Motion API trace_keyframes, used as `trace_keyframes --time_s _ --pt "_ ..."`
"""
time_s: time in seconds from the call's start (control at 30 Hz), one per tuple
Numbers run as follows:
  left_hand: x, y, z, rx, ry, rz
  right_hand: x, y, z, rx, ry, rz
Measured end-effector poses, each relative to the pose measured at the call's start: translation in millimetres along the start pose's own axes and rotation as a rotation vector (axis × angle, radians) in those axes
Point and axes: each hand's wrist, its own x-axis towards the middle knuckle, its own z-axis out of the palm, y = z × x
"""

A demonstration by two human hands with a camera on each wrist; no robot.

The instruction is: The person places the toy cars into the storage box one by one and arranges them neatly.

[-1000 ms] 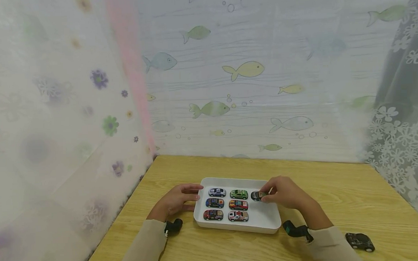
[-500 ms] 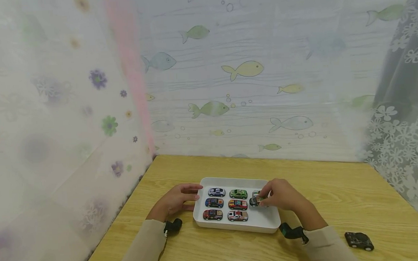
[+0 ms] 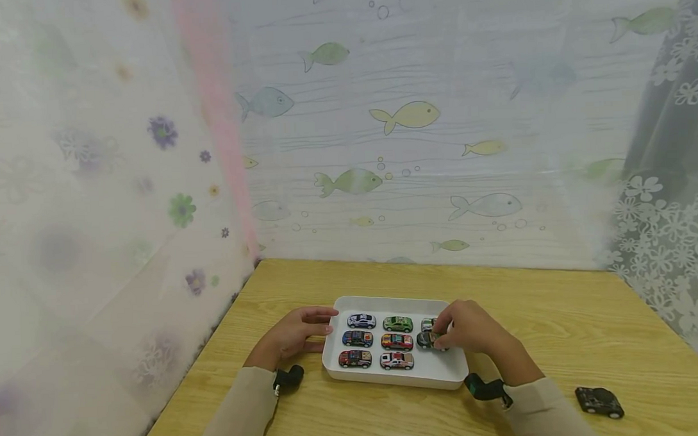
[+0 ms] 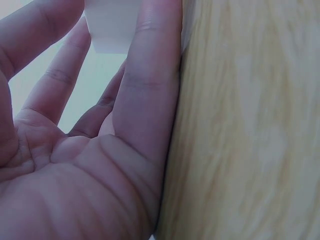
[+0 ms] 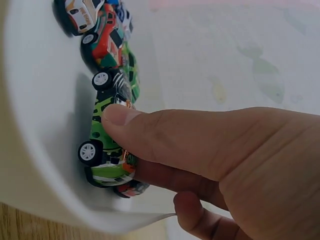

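My right hand [image 3: 474, 328] pinches a black and green toy car [image 5: 102, 125] between thumb and fingers, low over the right part of a white tray [image 3: 392, 379]. In the right wrist view the car's wheels face the tray wall. Just behind it is another toy car [image 3: 428, 323], partly hidden by my fingers. At the tray's left end, my left hand [image 3: 292, 332] has its fingers extended against the side. The left wrist view shows the thumb low along the table.
Inside the tray stand several more toy cars in rows, among them a green car [image 3: 397, 323], a blue car [image 3: 358, 338] and a red car [image 3: 355, 358]. A black toy car [image 3: 599, 402] sits on the wooden table [image 3: 525, 301], right of my right forearm. A fish-print curtain [image 3: 417, 196] hangs behind.
My right hand has shifted slightly nearer with the toy car, from beside the green car to beside the middle row. A car behind it has come into view. My left hand stays put.
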Motion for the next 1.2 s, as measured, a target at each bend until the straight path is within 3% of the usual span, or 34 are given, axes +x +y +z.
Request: trace_keyframes --time_s 0.93,1.2 --pt "-0.1 2.1 -0.7 -0.008 0.005 -0.008 2 -1 0 -0.04 -0.008 0.066" --pt "0.0 1.4 -0.4 -0.01 0.008 -0.011 -10 3 -16 0.005 0.01 0.003"
